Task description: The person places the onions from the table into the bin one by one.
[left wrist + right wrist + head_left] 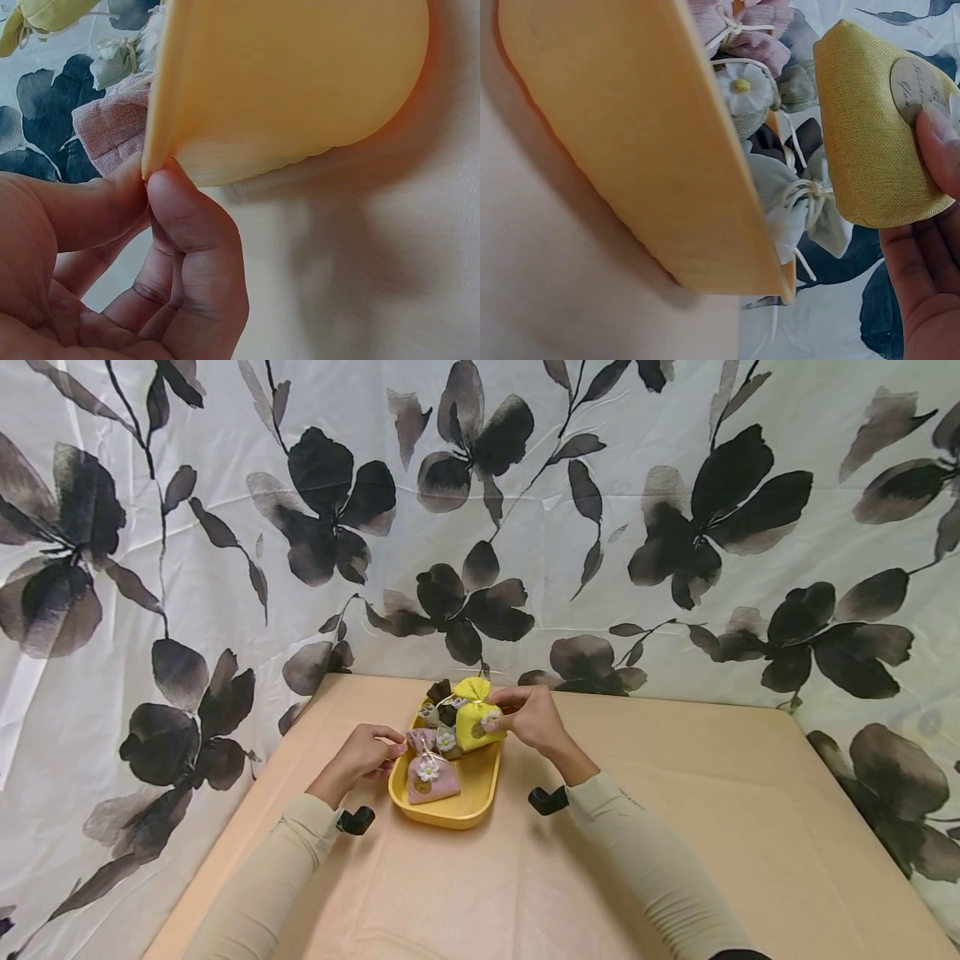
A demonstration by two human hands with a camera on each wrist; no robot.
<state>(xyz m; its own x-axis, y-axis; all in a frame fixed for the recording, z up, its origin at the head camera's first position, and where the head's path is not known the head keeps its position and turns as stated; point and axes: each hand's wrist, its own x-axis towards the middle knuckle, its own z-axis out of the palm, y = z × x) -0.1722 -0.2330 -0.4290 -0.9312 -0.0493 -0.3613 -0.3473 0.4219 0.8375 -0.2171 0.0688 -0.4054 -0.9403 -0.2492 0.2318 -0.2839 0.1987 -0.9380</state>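
Note:
A yellow drawstring pouch [477,725] with a flower and a round tag is held by my right hand [531,720], thumb on its front and fingers behind. It is above the right side of a yellow tray [476,785]. My left hand [365,755] pinches the tray's left rim between thumb and finger, as the left wrist view shows. Inside the tray lie a pink pouch [433,779] with a white flower, a grey-green pouch [739,90], a pale pouch [780,187] and a dark one [438,692]; they partly cover each other.
The tray stands on a table with a peach cloth [675,827], near its back edge. Behind and beside the table hangs a white curtain [570,552] with dark flowers. Black wrist-worn cameras [356,821] sit beside both sleeves.

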